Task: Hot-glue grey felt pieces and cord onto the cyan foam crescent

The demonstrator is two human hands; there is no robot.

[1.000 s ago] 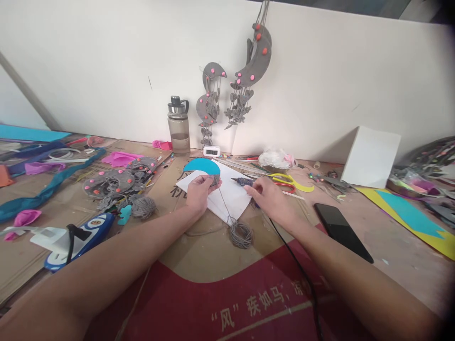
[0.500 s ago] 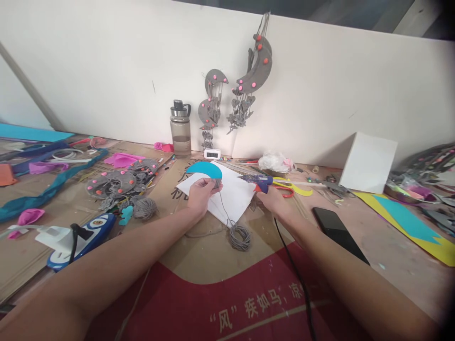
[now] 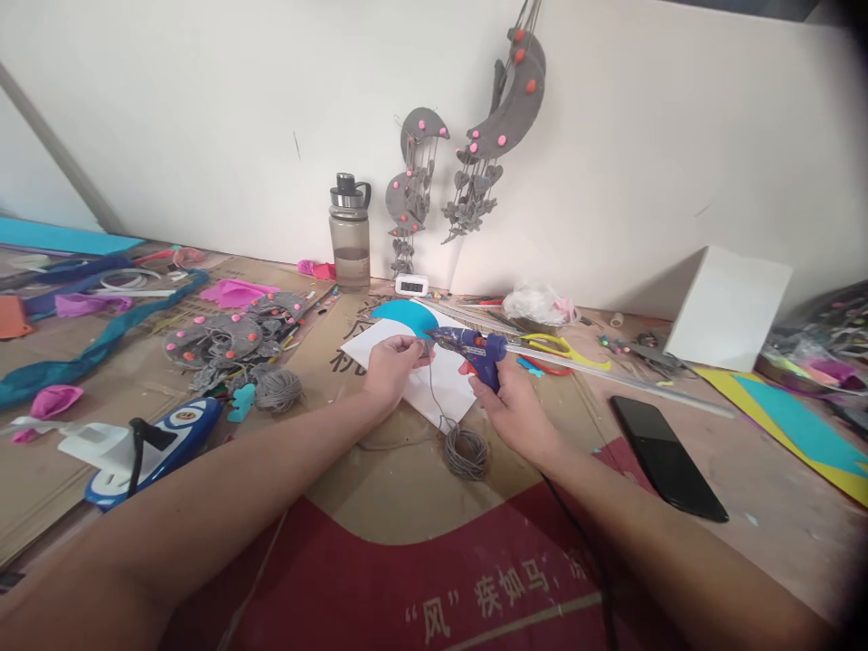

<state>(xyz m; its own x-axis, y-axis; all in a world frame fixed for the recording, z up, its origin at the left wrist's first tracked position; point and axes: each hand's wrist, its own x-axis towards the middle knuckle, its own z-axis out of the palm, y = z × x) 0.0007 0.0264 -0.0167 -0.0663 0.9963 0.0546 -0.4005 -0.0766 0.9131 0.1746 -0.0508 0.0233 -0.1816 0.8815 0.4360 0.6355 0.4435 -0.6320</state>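
Note:
My left hand point(image 3: 395, 369) is closed in a pinch on a blue crescent-shaped piece point(image 3: 407, 316), over white paper point(image 3: 440, 398). Grey cord point(image 3: 434, 384) hangs from its fingertips and runs down to a coil of grey cord point(image 3: 466, 453) on the cardboard. A blue glue gun point(image 3: 475, 347) is gripped in my right hand point(image 3: 516, 407), with a long clear glue stick point(image 3: 576, 357) out of its back. The gun's nozzle points left, at the edge of the blue piece by my left fingertips; whether it touches, I cannot tell.
A water bottle point(image 3: 350, 237) and a small digital clock point(image 3: 411, 286) stand by the wall. Yellow scissors point(image 3: 552, 344) lie behind the gun, a phone point(image 3: 668, 457) to the right. Left are grey felt moons point(image 3: 223, 341), a yarn ball point(image 3: 278, 389) and a blue power strip point(image 3: 176, 443).
My right hand has lifted the glue gun and brought its nozzle left to the blue piece. My left hand keeps its pinch. The view has shifted slightly.

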